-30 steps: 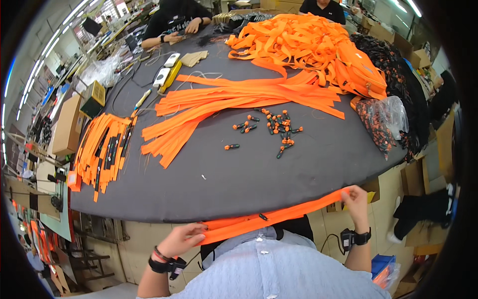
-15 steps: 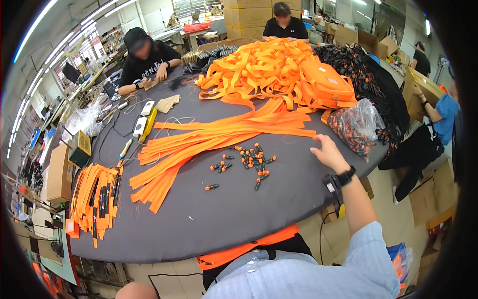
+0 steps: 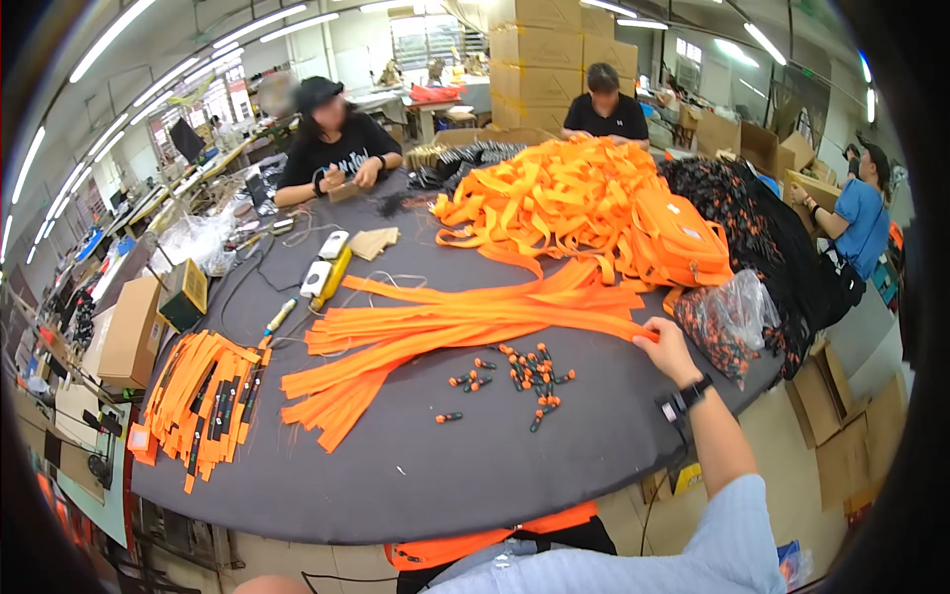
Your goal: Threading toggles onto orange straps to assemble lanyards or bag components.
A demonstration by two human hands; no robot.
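My right hand (image 3: 669, 350) reaches over the dark-covered table and pinches the right end of an orange strip (image 3: 584, 315), thumb and fingers closed together. That strip belongs to a fanned bundle of long flat orange strips (image 3: 426, 332) lying across the table. Just below the bundle, to the left of my hand, is a scatter of small black-and-orange pieces (image 3: 534, 374). A clear plastic bag (image 3: 727, 322) filled with similar small pieces stands right of my hand. My left hand is outside the picture; a little bare skin shows at the lower edge.
Behind the bundle rise a tangled heap of orange straps (image 3: 554, 188) and an orange bag (image 3: 678, 243). Shorter orange strips with black parts (image 3: 203, 406) lie at left, near a power strip (image 3: 327, 272). Two people sit across the table; another stands at right.
My right hand has come down from above the strip ends and closed on one. My view has tilted up, so everything sits lower in the picture.
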